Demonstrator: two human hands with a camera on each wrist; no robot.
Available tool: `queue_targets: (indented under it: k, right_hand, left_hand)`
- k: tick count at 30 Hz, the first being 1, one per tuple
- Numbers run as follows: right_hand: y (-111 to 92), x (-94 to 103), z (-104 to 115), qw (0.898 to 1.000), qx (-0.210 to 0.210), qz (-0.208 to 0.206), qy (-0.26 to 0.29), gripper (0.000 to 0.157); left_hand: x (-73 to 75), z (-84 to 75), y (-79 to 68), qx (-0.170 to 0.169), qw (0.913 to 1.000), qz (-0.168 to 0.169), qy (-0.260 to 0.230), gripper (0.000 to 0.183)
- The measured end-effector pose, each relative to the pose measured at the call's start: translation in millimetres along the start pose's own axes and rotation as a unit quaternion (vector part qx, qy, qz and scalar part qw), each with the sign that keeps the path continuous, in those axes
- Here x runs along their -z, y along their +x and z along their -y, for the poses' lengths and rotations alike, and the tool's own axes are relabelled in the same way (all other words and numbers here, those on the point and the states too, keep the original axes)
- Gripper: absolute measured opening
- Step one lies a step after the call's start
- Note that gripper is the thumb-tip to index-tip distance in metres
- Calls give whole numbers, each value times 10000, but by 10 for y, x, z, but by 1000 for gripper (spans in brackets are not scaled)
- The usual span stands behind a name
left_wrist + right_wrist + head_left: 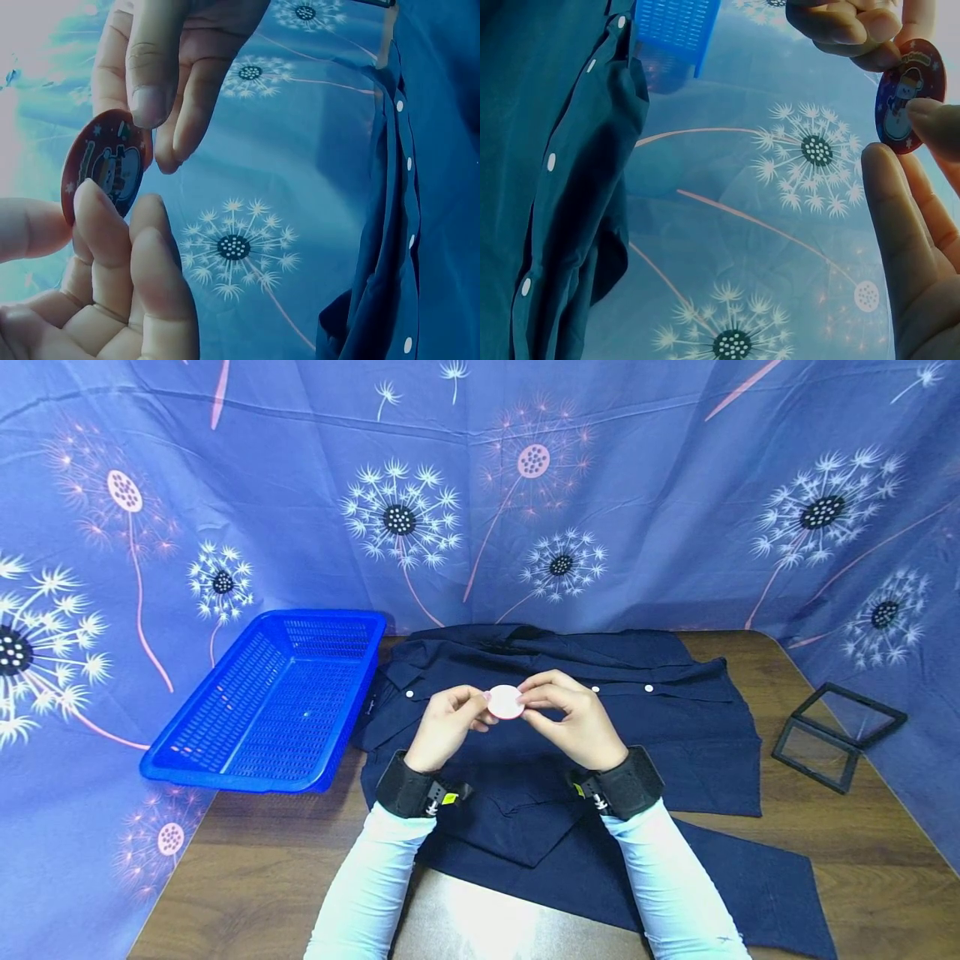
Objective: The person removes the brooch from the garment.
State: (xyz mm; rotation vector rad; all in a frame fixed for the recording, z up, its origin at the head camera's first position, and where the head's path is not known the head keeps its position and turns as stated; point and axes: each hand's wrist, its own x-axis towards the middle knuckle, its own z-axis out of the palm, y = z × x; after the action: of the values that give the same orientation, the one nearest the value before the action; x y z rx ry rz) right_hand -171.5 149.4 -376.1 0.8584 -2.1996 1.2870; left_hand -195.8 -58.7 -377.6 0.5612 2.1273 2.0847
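Between both hands is a small round flat disc (506, 702), its pale, plain face turned up in the head view. Its other face is dark red with a printed snowman, seen in the right wrist view on the disc (901, 105). My left hand (444, 727) pinches its left edge between thumb and fingers. On the opposite edge, my right hand (576, 723) pinches it with thumb and fingertips. Below the hands, a dark navy shirt (697, 760) with white buttons lies spread over the table.
A blue plastic basket (352, 727) with perforated walls stands at the left. At the right edge lies a black hinged double frame (860, 745), unfolded. The wooden table (885, 860) backs onto a blue dandelion-print curtain (660, 527).
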Motion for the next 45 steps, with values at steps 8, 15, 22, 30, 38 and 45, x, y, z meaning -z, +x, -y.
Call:
queue_targets:
  k: [8, 15, 22, 30, 38, 45]
  right_hand:
    - [0, 37, -15, 9997, -18, -228, 75, 26]
    - [6, 53, 53, 9956, -682, -627, 113, 21]
    - [-1, 49, 73, 9889, -1264, -698, 349, 22]
    - [9, 13, 72, 9806, -1809, -548, 516, 18]
    - [77, 5, 294, 9727, -2305, -258, 68, 14]
    - [14, -73, 70, 9719, -2334, -293, 107, 14]
  left_hand:
    - [8, -16, -15, -73, 9999, -68, 125, 22]
    - [-8, -7, -14, -69, 9990, -23, 439, 22]
    - [-21, -6, -24, -82, 9978, 76, 655, 22]
    - [-41, 9, -27, -246, 9952, 195, 927, 20]
    - [-46, 46, -22, -219, 9922, 251, 1204, 18]
    - [-53, 81, -1, -125, 9918, 332, 1224, 19]
